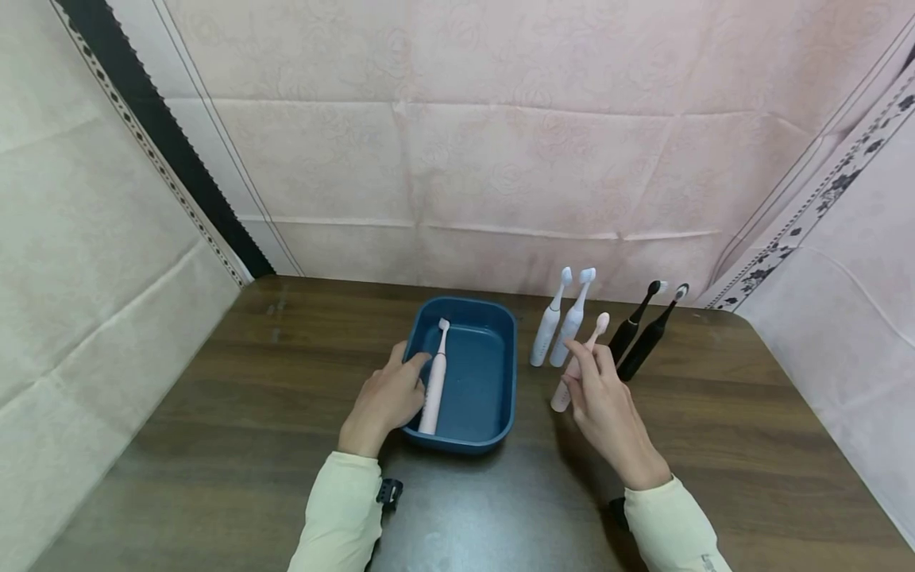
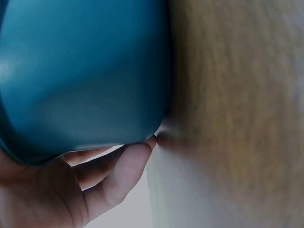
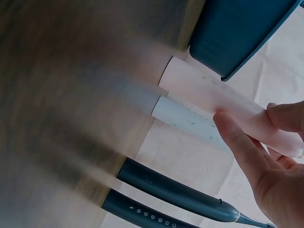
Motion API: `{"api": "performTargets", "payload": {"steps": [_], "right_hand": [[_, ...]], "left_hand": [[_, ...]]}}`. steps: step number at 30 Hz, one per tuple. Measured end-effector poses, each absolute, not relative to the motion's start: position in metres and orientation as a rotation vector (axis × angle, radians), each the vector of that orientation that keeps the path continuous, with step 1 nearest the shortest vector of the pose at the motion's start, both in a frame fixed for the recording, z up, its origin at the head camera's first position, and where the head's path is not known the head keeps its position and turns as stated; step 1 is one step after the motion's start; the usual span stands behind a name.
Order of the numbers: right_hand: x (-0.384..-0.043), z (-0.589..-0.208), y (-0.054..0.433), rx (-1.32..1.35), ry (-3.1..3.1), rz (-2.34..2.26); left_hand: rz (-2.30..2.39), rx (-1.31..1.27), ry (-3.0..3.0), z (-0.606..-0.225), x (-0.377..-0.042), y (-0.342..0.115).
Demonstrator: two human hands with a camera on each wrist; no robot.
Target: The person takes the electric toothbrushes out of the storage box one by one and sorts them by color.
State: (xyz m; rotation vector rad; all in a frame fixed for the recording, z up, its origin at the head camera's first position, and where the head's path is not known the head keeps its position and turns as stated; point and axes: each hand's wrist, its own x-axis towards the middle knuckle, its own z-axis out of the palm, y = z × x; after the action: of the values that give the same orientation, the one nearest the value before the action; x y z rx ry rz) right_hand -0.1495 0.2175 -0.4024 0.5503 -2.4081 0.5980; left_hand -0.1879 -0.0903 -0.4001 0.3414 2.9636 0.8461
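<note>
My left hand (image 1: 386, 397) grips the left wall of a dark blue plastic box (image 1: 480, 381), with fingers over its rim. In the left wrist view, fingertips press the box's outside wall (image 2: 95, 95). Inside, along the left side, lies a pale pink electric toothbrush (image 1: 434, 389), head pointing away. To the right of the box, my right hand (image 1: 604, 405) pinches a second pink electric toothbrush (image 3: 204, 90) by its handle between thumb and fingers. It stands upright, its base close to the table.
Two light blue electric toothbrushes (image 1: 546, 334) stand just behind the right hand. Two black electric toothbrushes (image 1: 643, 349) stand to its right. All are on a brown wooden table (image 1: 214, 461), with pale patterned cloth (image 1: 465, 167) hanging behind and at both sides.
</note>
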Motion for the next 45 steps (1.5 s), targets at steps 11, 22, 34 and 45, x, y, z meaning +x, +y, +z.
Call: {"api": "performTargets", "payload": {"steps": [11,22,34,45], "right_hand": [[-0.149,-0.402,0.217,0.558,-2.423,0.601],[-0.143,-0.401,0.219,0.56,-2.417,0.561],[-0.132,-0.4,0.226,0.517,-2.431,0.52],[-0.121,-0.396,0.228,0.522,-2.412,0.529]], "left_hand": [[0.849,0.34,2.96,-0.401,-0.188,-0.091],[0.84,0.346,2.959,-0.401,-0.188,-0.091],[0.855,0.351,2.958,-0.401,-0.188,-0.09],[0.84,0.339,2.953,-0.401,-0.189,-0.089]]}}
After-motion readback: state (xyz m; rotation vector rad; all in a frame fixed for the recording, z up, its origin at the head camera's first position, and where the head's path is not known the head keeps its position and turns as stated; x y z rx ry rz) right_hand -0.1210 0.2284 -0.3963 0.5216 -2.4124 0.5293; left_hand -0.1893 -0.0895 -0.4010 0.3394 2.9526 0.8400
